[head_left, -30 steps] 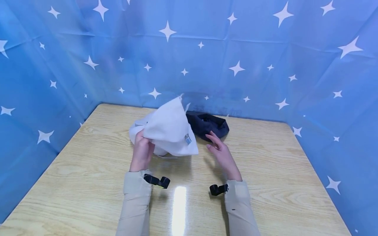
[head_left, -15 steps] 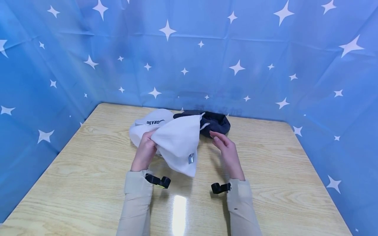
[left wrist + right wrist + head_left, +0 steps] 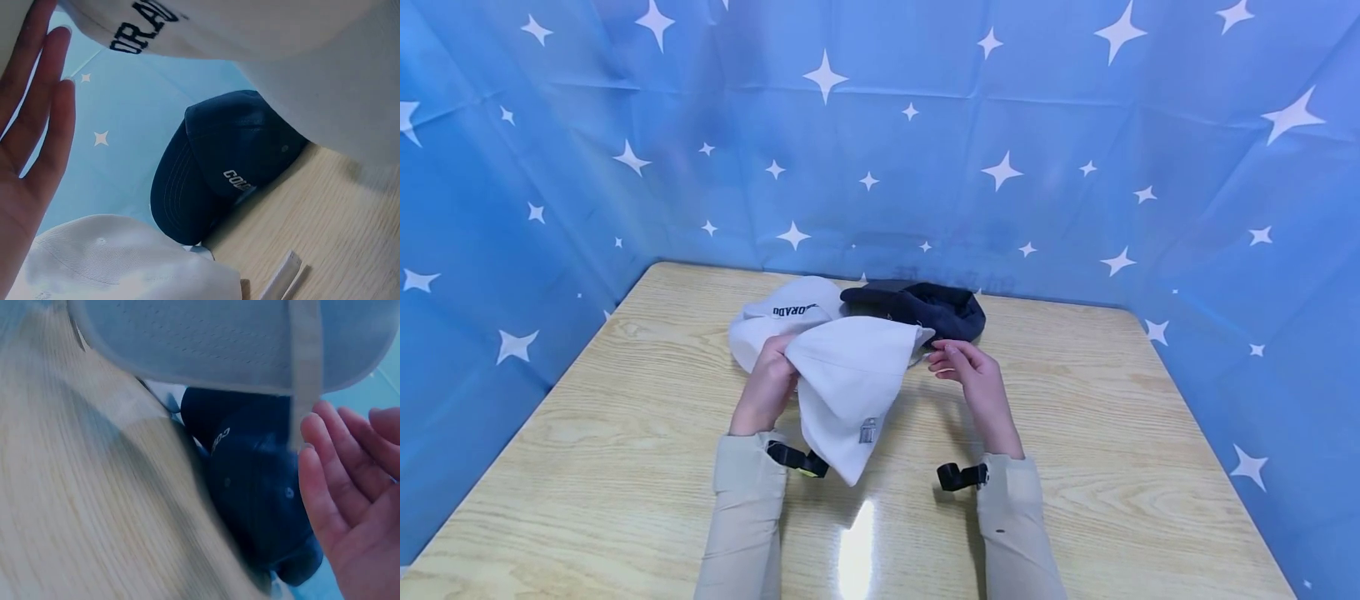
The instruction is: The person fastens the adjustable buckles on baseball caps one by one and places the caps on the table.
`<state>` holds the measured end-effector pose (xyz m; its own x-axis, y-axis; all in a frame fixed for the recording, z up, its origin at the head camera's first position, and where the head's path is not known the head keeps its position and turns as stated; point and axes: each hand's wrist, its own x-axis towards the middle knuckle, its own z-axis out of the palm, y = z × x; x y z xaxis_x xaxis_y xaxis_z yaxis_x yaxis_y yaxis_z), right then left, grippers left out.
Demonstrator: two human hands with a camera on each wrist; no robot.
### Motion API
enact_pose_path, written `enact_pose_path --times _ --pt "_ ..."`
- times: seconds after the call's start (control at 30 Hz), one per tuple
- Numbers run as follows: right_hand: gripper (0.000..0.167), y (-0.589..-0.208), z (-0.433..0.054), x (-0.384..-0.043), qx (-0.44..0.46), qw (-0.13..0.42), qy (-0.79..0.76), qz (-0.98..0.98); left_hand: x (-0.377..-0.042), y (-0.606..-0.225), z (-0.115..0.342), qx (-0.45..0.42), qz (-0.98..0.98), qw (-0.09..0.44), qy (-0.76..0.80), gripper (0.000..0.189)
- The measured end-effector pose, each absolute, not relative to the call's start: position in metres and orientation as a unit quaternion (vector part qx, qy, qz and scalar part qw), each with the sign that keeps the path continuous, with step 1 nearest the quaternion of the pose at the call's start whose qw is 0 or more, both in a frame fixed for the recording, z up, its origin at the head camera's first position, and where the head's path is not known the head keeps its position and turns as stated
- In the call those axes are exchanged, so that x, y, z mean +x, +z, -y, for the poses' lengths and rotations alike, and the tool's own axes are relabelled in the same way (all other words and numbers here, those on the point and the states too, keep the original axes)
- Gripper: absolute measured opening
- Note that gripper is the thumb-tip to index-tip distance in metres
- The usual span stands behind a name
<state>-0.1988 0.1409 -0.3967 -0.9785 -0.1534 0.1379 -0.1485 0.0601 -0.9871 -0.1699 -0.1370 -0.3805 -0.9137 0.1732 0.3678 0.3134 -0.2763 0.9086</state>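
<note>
My left hand [image 3: 765, 387] grips the edge of a white baseball cap [image 3: 850, 367], which hangs tilted above the table with a small metallic-looking patch low on its side. Dark lettering shows on the cap in the left wrist view, where my fingers [image 3: 53, 119] lie along it and the thumb is hidden. At the cap's right end a loose strap [image 3: 306, 362] dangles. My right hand [image 3: 973, 383] is beside that end, fingertips right at the strap, thumb apart from the fingers. Behind sit a second white cap [image 3: 748, 337] with dark lettering and a navy cap [image 3: 917, 302].
The wood-grain table [image 3: 1112, 433] reaches back to a blue curtain [image 3: 880, 133] with white stars, which also encloses both sides. The navy cap lies close to the curtain, its brim against the second white cap. A black wrist camera [image 3: 961, 477] sits on the right sleeve.
The held cap has come down and toward me, tipping so its patch end points lower, uncovering the second white cap's lettering and the navy brim. My right fingers have drawn closer to the strap.
</note>
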Motion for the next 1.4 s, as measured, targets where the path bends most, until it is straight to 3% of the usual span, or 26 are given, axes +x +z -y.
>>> enact_pose_path --times 0.4,0.87,1.03,1.27,1.4 --pt "0.051 -0.406 -0.144 -0.205 -0.11 0.013 -0.683 -0.722 -0.172 -0.378 0.134 -0.202 0.66 0.011 -0.724 0.018" --pt "0.054 -0.411 -0.149 -0.207 -0.071 0.024 -0.726 -0.683 -0.172 -0.375 0.123 -0.18 0.683 0.006 -0.708 0.027" --pt "0.048 -0.407 -0.15 -0.204 -0.066 0.057 -0.741 -0.666 -0.174 -0.375 0.116 -0.196 0.701 0.001 -0.685 0.029" --pt "0.054 -0.404 -0.152 -0.2 -0.046 0.11 -0.722 -0.681 -0.176 -0.376 0.108 -0.224 0.703 -0.006 -0.675 0.028" --pt "0.046 -0.406 -0.155 -0.201 -0.059 0.145 -0.725 -0.671 -0.173 -0.37 0.105 -0.239 0.703 -0.021 -0.669 0.025"
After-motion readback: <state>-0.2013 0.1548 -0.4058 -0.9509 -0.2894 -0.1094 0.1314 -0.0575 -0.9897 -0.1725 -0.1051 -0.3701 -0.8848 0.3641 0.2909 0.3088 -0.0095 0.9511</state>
